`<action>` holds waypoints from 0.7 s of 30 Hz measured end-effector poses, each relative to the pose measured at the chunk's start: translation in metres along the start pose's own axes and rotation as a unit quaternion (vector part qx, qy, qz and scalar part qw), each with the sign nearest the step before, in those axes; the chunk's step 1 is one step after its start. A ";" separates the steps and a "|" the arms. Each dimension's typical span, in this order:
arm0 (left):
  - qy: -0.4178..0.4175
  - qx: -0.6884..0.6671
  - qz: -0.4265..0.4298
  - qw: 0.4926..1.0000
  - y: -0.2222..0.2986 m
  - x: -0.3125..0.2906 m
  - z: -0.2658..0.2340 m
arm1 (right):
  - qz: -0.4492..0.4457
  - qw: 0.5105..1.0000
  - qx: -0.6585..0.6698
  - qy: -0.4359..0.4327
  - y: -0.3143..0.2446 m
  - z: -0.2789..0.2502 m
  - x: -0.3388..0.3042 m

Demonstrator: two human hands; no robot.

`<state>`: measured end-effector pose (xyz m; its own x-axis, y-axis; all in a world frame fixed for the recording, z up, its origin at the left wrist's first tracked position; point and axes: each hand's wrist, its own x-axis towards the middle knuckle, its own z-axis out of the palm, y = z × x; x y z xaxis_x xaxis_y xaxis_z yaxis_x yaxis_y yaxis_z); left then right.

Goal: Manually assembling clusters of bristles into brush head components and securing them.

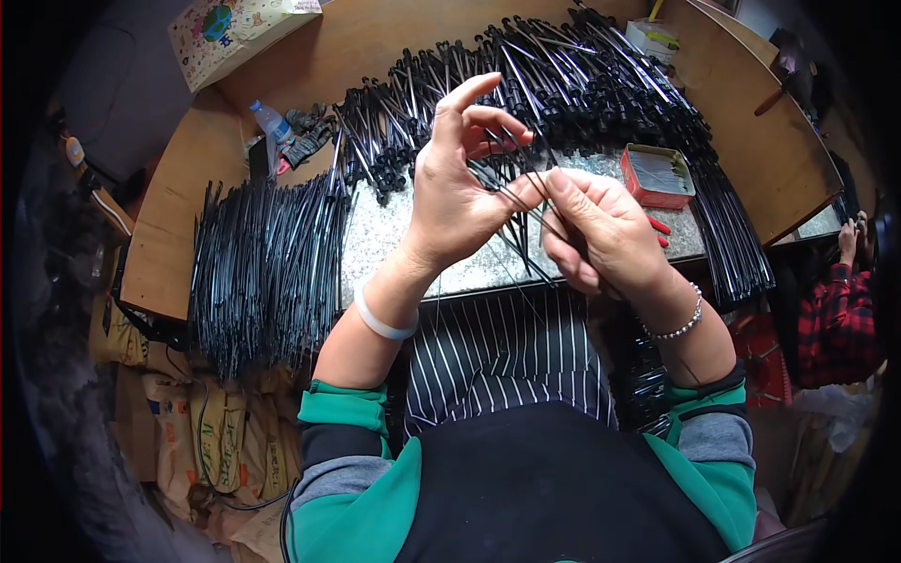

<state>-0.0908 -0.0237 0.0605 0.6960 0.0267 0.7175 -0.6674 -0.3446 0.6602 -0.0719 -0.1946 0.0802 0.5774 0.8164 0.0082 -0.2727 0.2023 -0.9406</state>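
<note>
My left hand [441,192] is raised over the middle of the worktop. Its thumb side is closed round a loose bunch of thin black rods [518,242], while the index finger curls up and away. From the right, my right hand [608,230] meets it, thumb and fingers pinching the ends of thin black rods from the same bunch. The fingers cover where the rods touch each other, so I cannot tell how they join. Beneath both hands lies a speckled grey work surface [380,249].
Long dark rods [267,272] hang over the table's left edge. Behind lies a heap of rods with black fittings [526,80]. A red tin of thin pieces [662,197] and red-handled pliers [660,226] sit right. A bottle [272,122] stands back left. Another person's plaid sleeve [835,319] shows far right.
</note>
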 end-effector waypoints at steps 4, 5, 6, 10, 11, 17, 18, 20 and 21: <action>-0.031 -0.024 0.020 0.999 -0.004 0.009 0.009 | -0.018 0.999 -0.036 0.016 -0.002 -0.008 0.000; -0.048 -0.021 -0.011 0.999 -0.006 0.010 0.009 | -0.024 0.999 -0.042 0.014 -0.005 -0.008 -0.002; -0.047 -0.016 -0.013 0.999 -0.005 0.011 0.010 | -0.030 0.999 -0.043 0.008 -0.004 -0.011 -0.003; 0.080 -0.050 -0.013 0.995 -0.005 0.014 0.007 | -0.002 0.999 -0.052 -0.005 -0.004 -0.013 -0.029; 0.077 -0.085 -0.029 0.993 -0.007 0.012 0.000 | 0.041 0.997 -0.056 -0.032 -0.006 -0.014 -0.042; -0.017 0.534 0.010 0.845 0.029 -0.056 -0.030 | -0.086 0.988 0.004 0.131 0.003 -0.035 -0.074; -0.020 0.486 -0.135 0.863 0.029 -0.083 -0.037 | -0.104 0.987 0.008 0.125 0.000 -0.036 -0.077; -0.021 0.474 -0.270 0.838 0.020 -0.143 -0.049 | -0.133 0.987 0.023 0.083 0.000 -0.041 -0.079; -0.069 0.401 -0.402 0.821 0.018 -0.167 -0.048 | -0.128 0.988 0.025 0.079 0.003 -0.041 -0.076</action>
<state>-0.2311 0.0107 -0.0369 0.8861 0.4603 0.0543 0.3716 -0.7756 0.5103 -0.0850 -0.2786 0.0625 0.7439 0.6415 0.1876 -0.1369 0.4210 -0.8967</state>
